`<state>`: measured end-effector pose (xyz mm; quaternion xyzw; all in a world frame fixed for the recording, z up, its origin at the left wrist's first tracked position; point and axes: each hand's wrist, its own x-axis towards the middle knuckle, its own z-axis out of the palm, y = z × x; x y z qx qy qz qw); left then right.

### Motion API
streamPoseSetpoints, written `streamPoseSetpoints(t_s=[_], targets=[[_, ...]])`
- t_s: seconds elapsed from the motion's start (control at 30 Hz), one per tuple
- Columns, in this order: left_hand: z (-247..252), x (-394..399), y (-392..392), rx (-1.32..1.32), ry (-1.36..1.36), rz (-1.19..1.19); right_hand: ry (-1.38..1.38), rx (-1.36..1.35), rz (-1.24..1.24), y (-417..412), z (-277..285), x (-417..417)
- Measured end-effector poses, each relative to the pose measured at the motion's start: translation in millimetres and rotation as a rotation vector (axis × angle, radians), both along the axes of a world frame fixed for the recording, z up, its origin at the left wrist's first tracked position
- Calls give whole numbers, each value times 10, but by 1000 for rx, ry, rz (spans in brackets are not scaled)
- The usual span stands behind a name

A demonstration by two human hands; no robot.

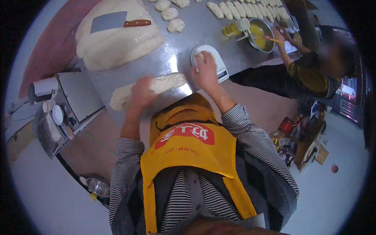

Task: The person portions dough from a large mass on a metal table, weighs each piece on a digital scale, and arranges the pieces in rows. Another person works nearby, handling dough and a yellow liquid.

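My left hand (pixel 142 92) is wrapped over the middle of a long dough log (pixel 169 82) lying on the metal table near its front edge. To its right, my right hand (pixel 207 72) has its fingers on a small dough piece (pixel 200 57), mostly hidden beneath them. That piece is on the round plate of a white digital kitchen scale (pixel 220 65). At the upper left spreads a large dough mass (pixel 117 51). A cleaver (pixel 109 22) with a wooden handle lies flat on top of it.
Several dough balls (pixel 175 25) and rows of dough rolls (pixel 227 11) occupy the far side of the metal table (pixel 194 32). A bottle of yellow liquid (pixel 232 30) stands beside a steel bowl (pixel 269 29) holding yellow liquid and a brush (pixel 273 39). A co-worker's hands (pixel 280 38) are beside the bowl.
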<state>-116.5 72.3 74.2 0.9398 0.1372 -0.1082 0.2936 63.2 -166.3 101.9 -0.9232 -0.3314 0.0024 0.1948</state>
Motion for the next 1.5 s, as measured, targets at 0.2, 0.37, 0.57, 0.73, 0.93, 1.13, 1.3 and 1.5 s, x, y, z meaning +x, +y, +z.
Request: streamPoseSetpoints(t_s=[0.2,0.37,0.57,0.73,0.93,1.13,1.3,1.5], targets=[[-46,559,-761,72,16,-214,139,-165,5,-412,-457,613],[-384,572,-854,126,-36,-149,775,-2,-249,-354,-261,1261],[-602,540,-838,146,-152,-90,34,141,-90,435,133,1880],[-458,568,-900,200,-79,-110,-377,87,225,816,-820,2596],[-553,477,-831,75,-134,-29,87,120,42,963,-436,2068],[-108,644,-624,-506,86,112,775,148,128,494,-430,167],[-562,415,-568,-258,-325,165,837,67,79,459,-531,-160],[-74,563,-447,-343,-88,-24,631,119,356,478,166,-264]])
